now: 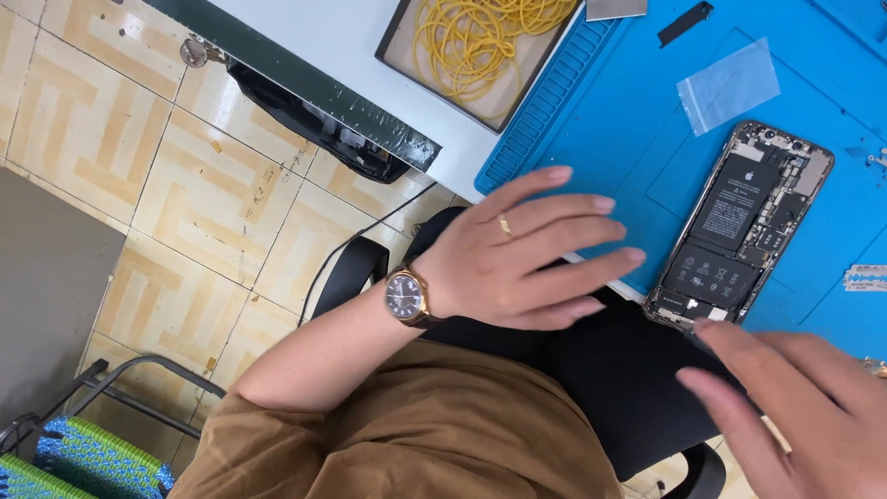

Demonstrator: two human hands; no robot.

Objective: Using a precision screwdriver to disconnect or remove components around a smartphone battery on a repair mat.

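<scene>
1. My left hand (513, 263) hovers flat above the edge of the blue mat (628, 129), fingers spread and straight, its grip holding nothing; a ring sits on one finger and a watch (407, 298) with a dark dial on the wrist.
2. My right hand (795, 407) comes in from the lower right corner, blurred, its grip loose with the fingers extended; one fingertip (707, 328) is at the bottom edge of the phone (739, 226), though I cannot tell whether it touches.
3. The phone lies opened on the mat, tilted, back off, its black L-shaped battery and boards showing, just right of my left fingertips.
4. A small clear bag (728, 85) lies on the mat above the phone, near but apart from it.
5. A razor blade (867, 277) lies at the right edge of the view, to the right of the phone.
6. A thin black strip (686, 22) lies on the mat near the top, beside a grey plate cut off by the frame.
7. A tray (393, 46) on the white surface (323, 37) left of the mat holds a tangle of yellow bands (471, 37).
8. Below the hands are my brown sleeve (407, 434) and dark lap; beneath the surface a black chair (356, 268) stands on a tan patterned tile floor (139, 185).
9. A woven blue and green seat (74, 462) on a metal frame shows at the lower left corner.
</scene>
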